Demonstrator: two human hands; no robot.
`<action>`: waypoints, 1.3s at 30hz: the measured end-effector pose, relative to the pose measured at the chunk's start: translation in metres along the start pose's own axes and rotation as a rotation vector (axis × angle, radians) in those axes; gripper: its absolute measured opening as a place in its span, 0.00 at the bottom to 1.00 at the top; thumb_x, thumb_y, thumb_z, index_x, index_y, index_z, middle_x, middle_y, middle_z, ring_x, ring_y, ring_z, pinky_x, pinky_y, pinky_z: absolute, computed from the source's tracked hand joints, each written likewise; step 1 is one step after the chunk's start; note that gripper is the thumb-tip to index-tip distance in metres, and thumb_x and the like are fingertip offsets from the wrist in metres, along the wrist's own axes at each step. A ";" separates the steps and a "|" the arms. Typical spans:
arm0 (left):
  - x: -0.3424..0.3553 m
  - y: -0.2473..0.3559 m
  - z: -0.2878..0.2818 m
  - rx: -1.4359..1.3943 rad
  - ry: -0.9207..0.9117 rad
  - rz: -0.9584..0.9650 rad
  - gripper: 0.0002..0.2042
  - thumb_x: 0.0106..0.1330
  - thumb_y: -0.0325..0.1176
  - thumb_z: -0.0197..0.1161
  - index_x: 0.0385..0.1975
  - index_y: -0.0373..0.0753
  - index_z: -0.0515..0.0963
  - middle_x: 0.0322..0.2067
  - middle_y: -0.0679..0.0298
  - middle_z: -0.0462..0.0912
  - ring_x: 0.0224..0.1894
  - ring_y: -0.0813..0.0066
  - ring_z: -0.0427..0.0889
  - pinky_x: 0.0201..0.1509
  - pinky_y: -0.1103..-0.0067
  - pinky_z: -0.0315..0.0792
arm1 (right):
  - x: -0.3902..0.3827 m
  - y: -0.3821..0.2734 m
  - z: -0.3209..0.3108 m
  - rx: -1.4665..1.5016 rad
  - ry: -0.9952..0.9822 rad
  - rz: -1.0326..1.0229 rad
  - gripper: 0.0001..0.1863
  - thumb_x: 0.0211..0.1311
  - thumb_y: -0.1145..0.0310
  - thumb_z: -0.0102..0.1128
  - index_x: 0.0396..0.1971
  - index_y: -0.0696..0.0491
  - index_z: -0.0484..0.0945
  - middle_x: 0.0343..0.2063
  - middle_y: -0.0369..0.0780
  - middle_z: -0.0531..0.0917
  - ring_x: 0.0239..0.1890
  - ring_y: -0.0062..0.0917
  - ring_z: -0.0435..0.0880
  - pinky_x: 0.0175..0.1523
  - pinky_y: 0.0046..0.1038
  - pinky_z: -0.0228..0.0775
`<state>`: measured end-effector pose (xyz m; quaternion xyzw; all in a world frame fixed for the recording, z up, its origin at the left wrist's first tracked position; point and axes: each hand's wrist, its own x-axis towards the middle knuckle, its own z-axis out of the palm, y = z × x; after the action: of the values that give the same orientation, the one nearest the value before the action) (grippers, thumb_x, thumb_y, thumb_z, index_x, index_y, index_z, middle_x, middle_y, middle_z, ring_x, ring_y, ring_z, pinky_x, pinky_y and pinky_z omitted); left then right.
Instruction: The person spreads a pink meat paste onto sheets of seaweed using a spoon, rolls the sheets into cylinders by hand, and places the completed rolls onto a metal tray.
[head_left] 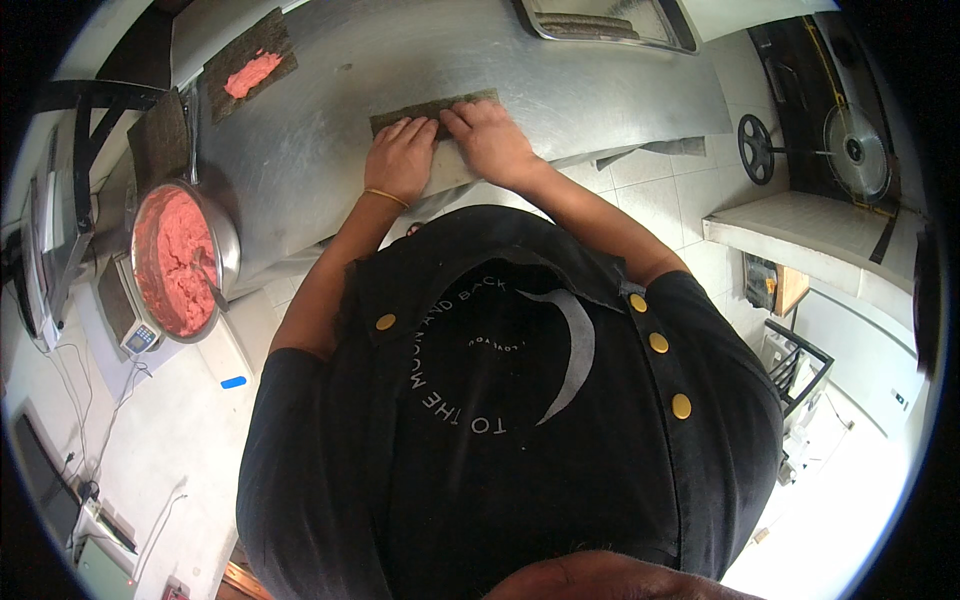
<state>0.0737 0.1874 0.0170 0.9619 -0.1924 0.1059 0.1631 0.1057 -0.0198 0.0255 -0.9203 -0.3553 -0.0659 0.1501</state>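
Observation:
At the near edge of the metal table, a dark green sheet of nori lies under my fingertips. My left hand has its fingers curled over the near-left part of the sheet. Beside it, my right hand presses its bent fingers on the right part, the thumb close to the left fingers. The sheet's near edge and anything inside it are hidden by my hands. To the left, another nori sheet lies flat with a smear of pink paste on it.
A steel pan of pink paste, with a spoon in it, stands at the left on a scale. More dark sheets lie beside its handle. A metal tray holding dark rolls sits at the far right of the table.

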 end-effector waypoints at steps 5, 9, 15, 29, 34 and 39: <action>0.002 -0.006 0.006 0.025 -0.025 -0.014 0.17 0.71 0.34 0.61 0.57 0.40 0.82 0.59 0.56 0.84 0.63 0.55 0.81 0.69 0.61 0.71 | 0.002 0.001 0.005 0.006 -0.055 -0.017 0.26 0.68 0.68 0.48 0.64 0.57 0.76 0.57 0.45 0.81 0.62 0.39 0.76 0.71 0.41 0.62; 0.003 -0.006 0.003 0.030 -0.009 0.007 0.19 0.72 0.36 0.60 0.60 0.40 0.80 0.61 0.56 0.83 0.66 0.55 0.79 0.71 0.60 0.70 | 0.007 0.003 0.007 -0.022 -0.074 -0.009 0.26 0.68 0.67 0.49 0.64 0.58 0.76 0.57 0.45 0.81 0.62 0.40 0.76 0.71 0.41 0.62; 0.003 -0.021 0.015 0.019 0.018 0.065 0.20 0.71 0.38 0.62 0.61 0.40 0.79 0.59 0.56 0.84 0.64 0.54 0.80 0.69 0.60 0.71 | 0.000 -0.004 0.007 0.020 0.079 0.007 0.25 0.68 0.67 0.49 0.63 0.57 0.77 0.58 0.45 0.81 0.62 0.40 0.76 0.72 0.42 0.61; 0.066 -0.044 0.018 0.002 0.008 -0.180 0.22 0.71 0.37 0.63 0.63 0.42 0.77 0.61 0.56 0.83 0.66 0.55 0.78 0.72 0.61 0.69 | 0.100 0.075 0.004 0.034 -0.088 -0.226 0.26 0.68 0.65 0.59 0.63 0.59 0.76 0.57 0.49 0.81 0.60 0.45 0.78 0.69 0.43 0.67; 0.078 -0.043 0.025 0.046 -0.069 -0.301 0.25 0.71 0.37 0.63 0.68 0.43 0.73 0.63 0.55 0.81 0.69 0.55 0.75 0.73 0.62 0.67 | 0.216 0.129 -0.036 0.177 -0.133 -0.197 0.34 0.66 0.51 0.67 0.64 0.60 0.75 0.61 0.53 0.79 0.65 0.48 0.76 0.74 0.47 0.60; 0.065 -0.042 0.004 -0.050 0.065 -0.536 0.36 0.62 0.39 0.74 0.71 0.42 0.69 0.63 0.54 0.81 0.69 0.52 0.74 0.73 0.61 0.66 | 0.363 0.215 -0.015 -0.029 -0.197 0.064 0.44 0.73 0.34 0.49 0.70 0.59 0.70 0.70 0.54 0.72 0.74 0.46 0.69 0.77 0.46 0.58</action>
<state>0.1496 0.2005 0.0189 0.9702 0.0719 0.0852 0.2150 0.5182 0.0547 0.0734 -0.9353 -0.3377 0.0246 0.1029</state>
